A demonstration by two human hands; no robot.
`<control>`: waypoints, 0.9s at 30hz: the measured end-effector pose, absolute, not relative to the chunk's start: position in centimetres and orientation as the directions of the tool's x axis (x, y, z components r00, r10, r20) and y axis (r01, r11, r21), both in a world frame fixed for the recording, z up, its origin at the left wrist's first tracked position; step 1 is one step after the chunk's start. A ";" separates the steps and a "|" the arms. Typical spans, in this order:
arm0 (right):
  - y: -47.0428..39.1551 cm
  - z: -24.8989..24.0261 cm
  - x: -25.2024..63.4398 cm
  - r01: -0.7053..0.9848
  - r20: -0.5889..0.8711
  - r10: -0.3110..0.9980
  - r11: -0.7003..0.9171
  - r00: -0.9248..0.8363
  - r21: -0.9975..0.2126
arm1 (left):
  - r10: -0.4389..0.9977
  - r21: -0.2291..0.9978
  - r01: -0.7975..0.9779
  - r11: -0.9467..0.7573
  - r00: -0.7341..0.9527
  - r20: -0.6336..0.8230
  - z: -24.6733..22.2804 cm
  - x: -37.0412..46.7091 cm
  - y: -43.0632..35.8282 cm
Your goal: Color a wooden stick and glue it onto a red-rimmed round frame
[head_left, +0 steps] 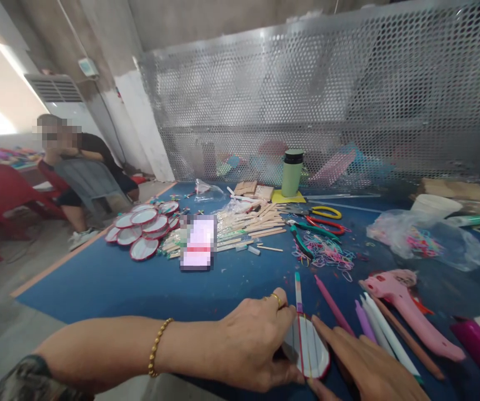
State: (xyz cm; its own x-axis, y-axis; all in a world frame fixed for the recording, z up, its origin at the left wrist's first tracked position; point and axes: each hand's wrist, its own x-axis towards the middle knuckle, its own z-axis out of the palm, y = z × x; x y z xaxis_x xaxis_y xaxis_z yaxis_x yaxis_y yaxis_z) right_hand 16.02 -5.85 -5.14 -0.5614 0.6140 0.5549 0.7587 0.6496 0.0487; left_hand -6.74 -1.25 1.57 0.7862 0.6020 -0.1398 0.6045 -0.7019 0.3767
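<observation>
A round white disc with a red rim (315, 351) lies low in the head view, between my two hands. Thin red and yellow bands run lengthwise over its face, and a striped stick (298, 289) juts from its far edge. My left hand (256, 340) grips the disc from the left, fingers and thumb closed at its far and near edges. On the right side, my right hand (361, 362) holds the rim with a finger along it and the thumb at the near edge. Beside that hand lie a pink pen-like stick (334, 305) and several white and purple ones.
Similar red-rimmed discs (143, 228) are piled at left, near a phone (199, 242) and wooden sticks (265, 220). Pliers (300, 239), loose rubber bands (327, 253), a pink glue gun (411, 312) and a green bottle (292, 175) occupy the right. A person (98, 150) sits beyond.
</observation>
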 end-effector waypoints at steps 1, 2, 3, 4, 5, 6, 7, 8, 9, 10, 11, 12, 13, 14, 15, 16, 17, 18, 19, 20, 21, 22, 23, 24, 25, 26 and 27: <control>-5.9 -4.8 15.8 0.762 0.568 0.609 0.646 -0.554 0.050 | 0.606 0.379 0.606 -0.699 0.784 -0.136 1.6 -6.7 -1.4; -6.1 -4.5 15.7 0.769 0.577 0.609 0.637 -0.544 0.053 | 0.611 0.385 0.609 -0.694 0.780 -0.132 1.7 -6.7 -1.5; -6.2 -4.3 15.5 0.779 0.583 0.614 0.625 -0.533 0.054 | 0.620 0.390 0.615 -0.686 0.774 -0.130 1.8 -6.7 -1.7; -6.3 -4.0 15.4 0.786 0.571 0.627 0.616 -0.530 0.053 | 0.629 0.395 0.622 -0.676 0.766 -0.129 1.9 -6.6 -1.8; -6.4 -3.8 15.3 0.795 0.572 0.634 0.604 -0.521 0.054 | 0.638 0.396 0.631 -0.667 0.758 -0.134 2.0 -6.6 -2.0; -6.5 -3.7 15.3 0.799 0.563 0.643 0.599 -0.519 0.053 | 0.645 0.396 0.640 -0.659 0.751 -0.141 2.1 -6.5 -2.1; -6.5 -3.6 15.3 0.802 0.553 0.652 0.595 -0.519 0.051 | 0.649 0.395 0.645 -0.654 0.746 -0.145 2.1 -6.5 -2.2; -6.6 -3.6 15.3 0.803 0.546 0.657 0.594 -0.519 0.049 | 0.652 0.394 0.648 -0.652 0.745 -0.145 2.1 -6.4 -2.3; -6.6 -3.6 15.3 0.803 0.539 0.662 0.595 -0.521 0.046 | 0.651 0.393 0.646 -0.655 0.746 -0.141 2.2 -6.4 -2.4; -6.6 -3.6 15.2 0.803 0.538 0.664 0.594 -0.520 0.042 | 0.649 0.392 0.641 -0.660 0.749 -0.133 2.1 -6.3 -2.5; -6.6 -3.6 15.2 0.803 0.540 0.663 0.595 -0.518 0.039 | 0.646 0.387 0.636 -0.667 0.753 -0.124 2.1 -6.3 -2.5; -6.5 -3.6 15.2 0.801 0.543 0.661 0.598 -0.518 0.035 | 0.644 0.380 0.633 -0.675 0.756 -0.115 2.1 -6.3 -2.5; -6.5 -3.6 15.1 0.798 0.543 0.660 0.601 -0.519 0.031 | 0.642 0.372 0.631 -0.681 0.758 -0.111 2.1 -6.3 -2.5; -6.5 -3.5 15.1 0.796 0.539 0.661 0.605 -0.521 0.026 | 0.642 0.364 0.632 -0.685 0.759 -0.110 2.1 -6.3 -2.5; -6.5 -3.4 15.0 0.793 0.532 0.666 0.608 -0.523 0.019 | 0.642 0.358 0.633 -0.687 0.759 -0.110 2.0 -6.3 -2.5; -6.5 -3.4 15.0 0.791 0.525 0.670 0.612 -0.525 0.011 | 0.643 0.355 0.634 -0.687 0.758 -0.109 2.0 -6.3 -2.5; -6.4 -3.3 14.9 0.790 0.519 0.675 0.613 -0.525 0.002 | 0.645 0.357 0.635 -0.685 0.756 -0.109 1.9 -6.3 -2.4; -6.4 -3.2 14.9 0.789 0.519 0.677 0.614 -0.523 -0.007 | 0.648 0.362 0.637 -0.681 0.754 -0.107 1.8 -6.4 -2.4; -6.4 -3.1 14.9 0.786 0.519 0.676 0.618 -0.524 -0.012 | 0.652 0.369 0.638 -0.675 0.751 -0.106 1.8 -6.4 -2.4; -6.4 -3.0 14.9 0.785 0.519 0.676 0.620 -0.524 -0.015 | 0.656 0.376 0.640 -0.670 0.748 -0.104 1.7 -6.4 -2.4; -6.4 -3.0 14.9 0.784 0.520 0.675 0.621 -0.524 -0.016 | 0.658 0.383 0.640 -0.666 0.746 -0.102 1.6 -6.5 -2.3; -6.4 -2.9 14.9 0.784 0.521 0.674 0.620 -0.524 -0.014 | 0.659 0.388 0.640 -0.664 0.745 -0.102 1.6 -6.5 -2.3; -6.5 -2.8 14.8 0.787 0.522 0.675 0.617 -0.522 -0.013 | 0.657 0.392 0.637 -0.663 0.747 -0.102 1.6 -6.5 -2.2; -6.5 -2.8 14.8 0.789 0.522 0.677 0.615 -0.519 -0.014 | 0.654 0.395 0.634 -0.664 0.749 -0.104 1.6 -6.6 -2.2; -6.5 -2.7 14.8 0.790 0.521 0.681 0.613 -0.515 -0.020 | 0.650 0.397 0.632 -0.666 0.753 -0.108 1.7 -6.6 -2.1; -6.5 -2.7 14.7 0.790 0.518 0.686 0.612 -0.511 -0.030 | 0.645 0.399 0.630 -0.666 0.755 -0.115 1.7 -6.6 -2.1; -6.6 -2.6 14.7 0.790 0.511 0.693 0.612 -0.509 -0.043 | 0.641 0.399 0.630 -0.666 0.757 -0.124 1.8 -6.5 -2.0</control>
State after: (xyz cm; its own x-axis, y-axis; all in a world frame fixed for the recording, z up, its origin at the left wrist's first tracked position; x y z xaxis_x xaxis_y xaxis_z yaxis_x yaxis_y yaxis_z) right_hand 14.70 -6.57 -2.62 -0.5086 0.6927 0.5114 0.7898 0.6118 -0.0433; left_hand -6.54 -2.05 1.82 0.7574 0.6411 -0.1240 0.6295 -0.6664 0.3995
